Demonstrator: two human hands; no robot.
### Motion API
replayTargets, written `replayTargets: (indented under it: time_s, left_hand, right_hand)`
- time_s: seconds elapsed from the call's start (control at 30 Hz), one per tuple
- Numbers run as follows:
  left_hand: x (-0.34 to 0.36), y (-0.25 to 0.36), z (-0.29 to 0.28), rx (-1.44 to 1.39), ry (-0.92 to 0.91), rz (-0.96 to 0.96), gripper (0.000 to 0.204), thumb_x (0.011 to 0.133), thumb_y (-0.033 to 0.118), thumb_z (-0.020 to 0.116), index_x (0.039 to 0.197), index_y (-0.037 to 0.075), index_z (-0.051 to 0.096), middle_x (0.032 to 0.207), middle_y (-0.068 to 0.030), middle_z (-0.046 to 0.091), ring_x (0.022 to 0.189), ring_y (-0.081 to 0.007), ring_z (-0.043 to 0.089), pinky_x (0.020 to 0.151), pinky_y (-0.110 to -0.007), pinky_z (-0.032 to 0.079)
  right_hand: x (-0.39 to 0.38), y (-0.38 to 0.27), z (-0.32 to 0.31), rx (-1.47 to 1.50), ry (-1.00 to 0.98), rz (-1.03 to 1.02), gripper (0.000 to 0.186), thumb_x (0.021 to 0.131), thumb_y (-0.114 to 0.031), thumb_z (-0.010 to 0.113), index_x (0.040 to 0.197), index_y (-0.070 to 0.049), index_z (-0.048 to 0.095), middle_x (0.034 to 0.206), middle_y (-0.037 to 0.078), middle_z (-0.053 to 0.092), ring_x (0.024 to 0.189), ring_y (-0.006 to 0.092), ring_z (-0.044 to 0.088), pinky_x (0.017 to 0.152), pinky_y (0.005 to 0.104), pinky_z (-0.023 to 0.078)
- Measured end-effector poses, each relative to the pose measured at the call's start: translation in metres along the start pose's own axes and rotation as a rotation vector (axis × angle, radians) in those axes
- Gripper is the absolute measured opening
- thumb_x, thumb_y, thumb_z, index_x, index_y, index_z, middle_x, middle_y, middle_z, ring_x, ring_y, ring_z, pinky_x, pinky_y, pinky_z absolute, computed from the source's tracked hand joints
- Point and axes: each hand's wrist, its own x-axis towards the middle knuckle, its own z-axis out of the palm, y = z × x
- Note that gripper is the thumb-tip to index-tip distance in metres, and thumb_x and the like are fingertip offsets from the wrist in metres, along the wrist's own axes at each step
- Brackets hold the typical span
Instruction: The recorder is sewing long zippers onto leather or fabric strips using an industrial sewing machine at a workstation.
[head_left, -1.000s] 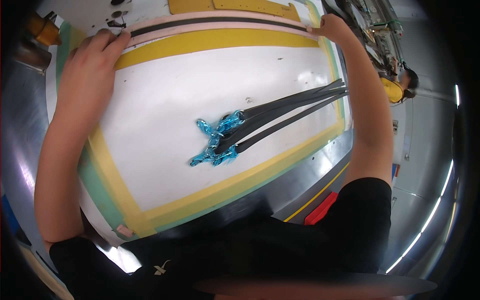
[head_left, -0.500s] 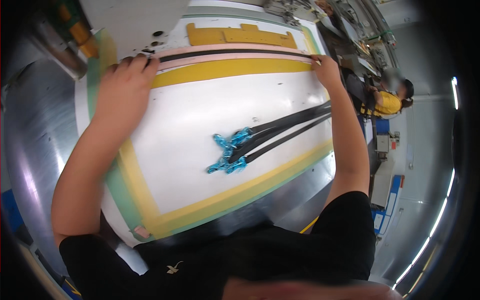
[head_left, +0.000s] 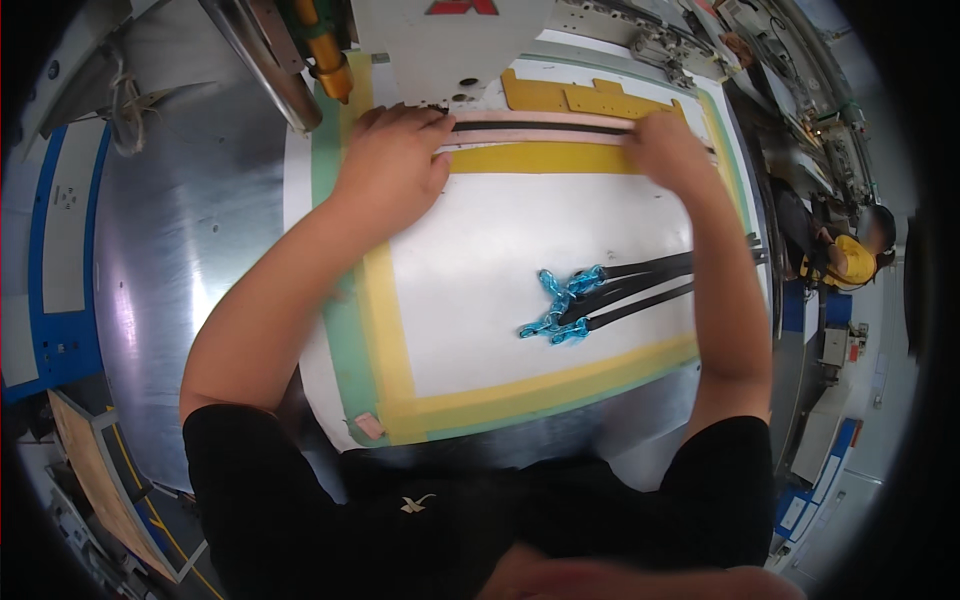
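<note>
The counter [head_left: 480, 270] is a white board edged with yellow tape and a green border, lying on a sheet of brushed metal [head_left: 190, 260] that spreads out past its left side. Along the counter's far edge lies a black strap [head_left: 545, 127] on a pale pink strip [head_left: 540, 137], with a broad yellow band just on the near side of it. The left hand [head_left: 392, 165] lies palm down on the left end of the strap, fingers spread flat and pressing; its grip is open, closed around nothing. The right hand [head_left: 668, 148] rests on the strap's right end, blurred, fingers curled down over it; whether its grip closes on the strap I cannot tell. Beyond the counter's far edge stands a grey machine head [head_left: 450, 45], and just left of that an orange-yellow cylinder [head_left: 325, 55] beside a slanting metal bar. Yellow shaped plates [head_left: 590, 98] lie at the far edge, just beyond the strap. On the counter's white middle, toward its right side, lie several more black straps [head_left: 650, 280] with blue clips [head_left: 560, 305] bunched at their left ends. Off the counter's right side, another person in a yellow top [head_left: 850, 262] sits among machinery. Left of the metal sheet stands a blue-trimmed panel [head_left: 60, 250].
</note>
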Motion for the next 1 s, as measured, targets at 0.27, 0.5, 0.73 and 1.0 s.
replayTargets:
  time_s: [0.27,0.5,0.73,1.0]
  left_hand:
    - [-0.003,0.022,-0.013,0.201,0.047,0.097,0.036,0.089,0.023,0.072,0.119,0.002,0.073,0.118,-0.0114,0.070,0.119,-0.0307,0.062,0.109,-0.047,0.041]
    - [0.001,0.025,-0.014,0.254,0.078,0.177,0.036,0.085,0.027,0.077,0.110,0.002,0.075,0.109,-0.0114,0.070,0.114,-0.0314,0.063,0.103,-0.046,0.043]
    - [0.001,0.028,-0.011,0.279,0.058,0.196,0.033,0.084,0.025,0.077,0.109,0.003,0.076,0.106,-0.0105,0.069,0.111,-0.0320,0.064,0.101,-0.046,0.044]
    - [-0.004,0.025,-0.012,0.324,0.090,0.133,0.033,0.080,0.027,0.078,0.107,0.009,0.078,0.100,-0.0084,0.068,0.103,-0.0289,0.064,0.094,-0.046,0.047]
  right_hand:
    - [-0.019,-0.132,0.019,0.275,0.293,-0.465,0.018,0.089,-0.010,0.062,0.097,0.000,0.075,0.101,0.018,0.070,0.091,0.0369,0.073,0.079,0.0453,0.059]
    - [-0.019,-0.126,0.024,0.292,0.333,-0.527,0.015,0.089,-0.006,0.060,0.096,0.000,0.073,0.101,0.018,0.068,0.089,0.0354,0.073,0.075,0.0437,0.060]
    - [-0.020,-0.123,0.029,0.368,0.343,-0.526,0.014,0.089,-0.008,0.061,0.095,0.000,0.072,0.101,0.017,0.068,0.090,0.0348,0.073,0.076,0.0439,0.060]
    - [-0.017,-0.126,0.031,0.334,0.377,-0.518,0.015,0.089,-0.009,0.062,0.095,-0.002,0.074,0.101,0.016,0.068,0.091,0.0346,0.073,0.076,0.0437,0.060]
